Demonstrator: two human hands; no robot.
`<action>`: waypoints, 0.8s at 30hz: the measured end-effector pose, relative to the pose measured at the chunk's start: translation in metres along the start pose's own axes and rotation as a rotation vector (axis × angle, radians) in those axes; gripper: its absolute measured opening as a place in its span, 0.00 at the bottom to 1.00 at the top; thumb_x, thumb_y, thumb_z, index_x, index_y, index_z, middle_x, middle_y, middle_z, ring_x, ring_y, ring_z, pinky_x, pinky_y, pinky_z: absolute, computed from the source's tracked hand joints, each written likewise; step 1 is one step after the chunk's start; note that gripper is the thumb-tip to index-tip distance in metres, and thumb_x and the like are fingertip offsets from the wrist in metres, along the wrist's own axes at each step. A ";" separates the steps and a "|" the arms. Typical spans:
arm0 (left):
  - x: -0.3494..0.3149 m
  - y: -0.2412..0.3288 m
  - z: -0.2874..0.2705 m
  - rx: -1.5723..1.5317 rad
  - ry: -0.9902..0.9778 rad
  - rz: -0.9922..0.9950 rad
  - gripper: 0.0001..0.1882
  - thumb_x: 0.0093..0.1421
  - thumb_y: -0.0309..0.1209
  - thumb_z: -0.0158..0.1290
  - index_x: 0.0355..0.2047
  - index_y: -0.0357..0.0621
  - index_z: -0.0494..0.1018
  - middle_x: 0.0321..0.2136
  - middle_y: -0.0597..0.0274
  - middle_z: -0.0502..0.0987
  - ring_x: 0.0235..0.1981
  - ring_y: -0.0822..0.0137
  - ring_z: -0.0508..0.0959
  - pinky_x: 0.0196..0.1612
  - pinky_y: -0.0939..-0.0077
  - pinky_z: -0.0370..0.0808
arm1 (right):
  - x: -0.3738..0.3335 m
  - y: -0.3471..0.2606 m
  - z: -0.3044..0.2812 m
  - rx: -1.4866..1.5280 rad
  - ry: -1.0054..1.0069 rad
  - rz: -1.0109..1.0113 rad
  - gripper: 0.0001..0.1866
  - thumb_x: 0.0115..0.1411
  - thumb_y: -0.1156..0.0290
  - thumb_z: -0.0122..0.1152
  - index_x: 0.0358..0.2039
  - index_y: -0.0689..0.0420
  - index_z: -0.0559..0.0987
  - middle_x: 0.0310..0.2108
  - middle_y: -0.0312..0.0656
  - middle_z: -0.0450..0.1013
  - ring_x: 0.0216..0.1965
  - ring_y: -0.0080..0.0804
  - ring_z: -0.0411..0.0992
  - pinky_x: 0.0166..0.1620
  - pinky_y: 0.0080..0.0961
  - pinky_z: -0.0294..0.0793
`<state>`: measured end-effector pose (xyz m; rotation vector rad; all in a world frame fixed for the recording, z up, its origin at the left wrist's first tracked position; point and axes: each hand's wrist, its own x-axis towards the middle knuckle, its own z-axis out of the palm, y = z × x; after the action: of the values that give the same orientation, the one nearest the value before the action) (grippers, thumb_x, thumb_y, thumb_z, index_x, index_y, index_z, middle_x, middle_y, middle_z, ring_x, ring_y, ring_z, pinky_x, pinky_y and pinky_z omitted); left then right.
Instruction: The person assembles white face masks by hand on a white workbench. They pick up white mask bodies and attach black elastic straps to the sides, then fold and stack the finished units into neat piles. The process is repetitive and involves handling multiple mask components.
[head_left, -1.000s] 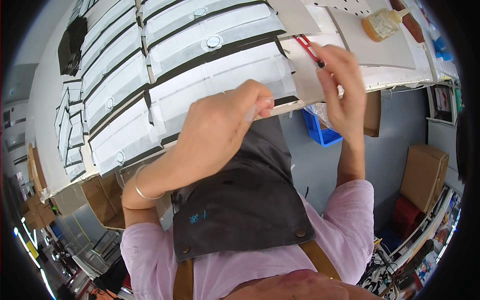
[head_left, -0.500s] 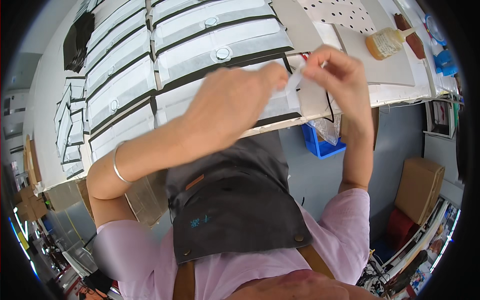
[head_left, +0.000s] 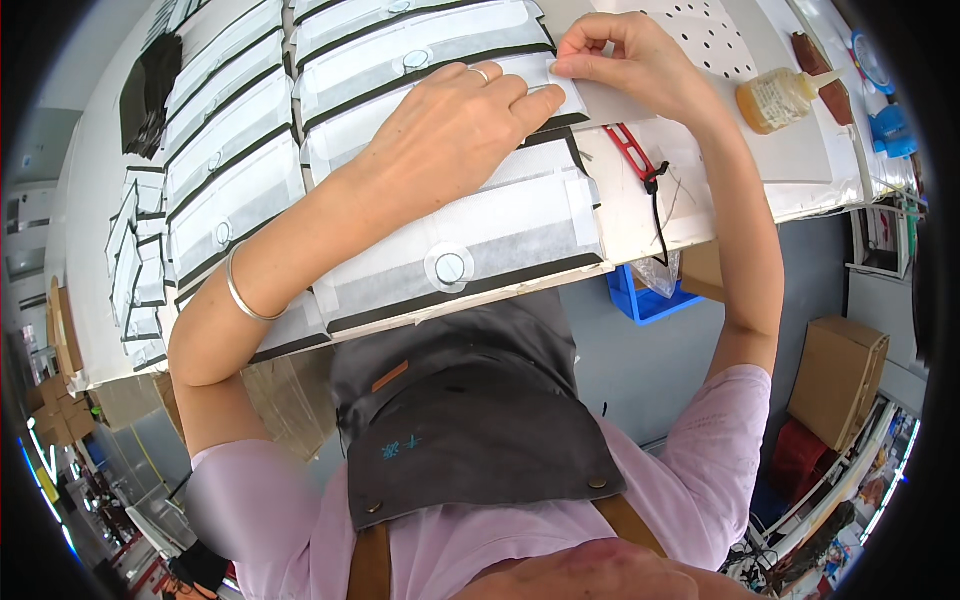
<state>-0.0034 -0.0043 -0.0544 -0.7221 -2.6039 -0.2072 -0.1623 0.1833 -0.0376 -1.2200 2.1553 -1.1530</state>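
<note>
My left hand [head_left: 455, 130] lies over the second panel [head_left: 365, 135] from the table's near edge. Its fingers are partly bent, their tips on the panel; I see nothing held in them. At that panel's right end my right hand [head_left: 635, 68] pinches thumb and finger together, and whatever is between them is too small to make out. The nearest panel [head_left: 510, 220] is uncovered: a flat white and grey piece with black edging and a round disc [head_left: 450, 268]. My left hand hides the middle of the second panel.
Similar panels fill two columns; another disc [head_left: 415, 62] shows farther back. A red tool [head_left: 628, 152] and a black cord [head_left: 657, 215] lie at the right, near a bottle of amber liquid [head_left: 775, 102]. Dark pieces [head_left: 150, 100] are stacked far left. A blue bin [head_left: 645, 303] stands below the table.
Both hands have moved away from me, from the nearest panel to the second. A thin whitish strip was between them before; I no longer make it out. The nearest panel's disc is now visible.
</note>
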 end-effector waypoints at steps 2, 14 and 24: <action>0.001 0.000 0.001 0.035 -0.019 0.011 0.25 0.56 0.20 0.50 0.56 0.45 0.74 0.29 0.62 0.74 0.34 0.59 0.75 0.39 0.66 0.73 | 0.001 0.001 -0.001 0.004 -0.009 0.017 0.05 0.60 0.74 0.69 0.32 0.63 0.83 0.25 0.33 0.78 0.28 0.15 0.69 0.32 0.18 0.70; 0.004 -0.002 0.003 0.112 -0.106 0.034 0.30 0.55 0.20 0.51 0.60 0.48 0.72 0.24 0.63 0.72 0.33 0.62 0.75 0.40 0.68 0.71 | 0.004 0.010 0.003 0.042 0.015 0.028 0.05 0.60 0.76 0.68 0.33 0.64 0.83 0.27 0.36 0.80 0.28 0.17 0.72 0.34 0.19 0.73; 0.006 -0.005 0.005 0.124 -0.149 0.038 0.31 0.55 0.19 0.51 0.61 0.50 0.72 0.23 0.63 0.71 0.32 0.62 0.75 0.41 0.68 0.71 | 0.004 0.027 0.010 -0.226 0.094 -0.145 0.09 0.60 0.65 0.68 0.29 0.57 0.81 0.24 0.27 0.72 0.27 0.16 0.63 0.33 0.19 0.65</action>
<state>-0.0121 -0.0045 -0.0562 -0.7684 -2.7117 0.0207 -0.1716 0.1826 -0.0651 -1.4668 2.3513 -1.0646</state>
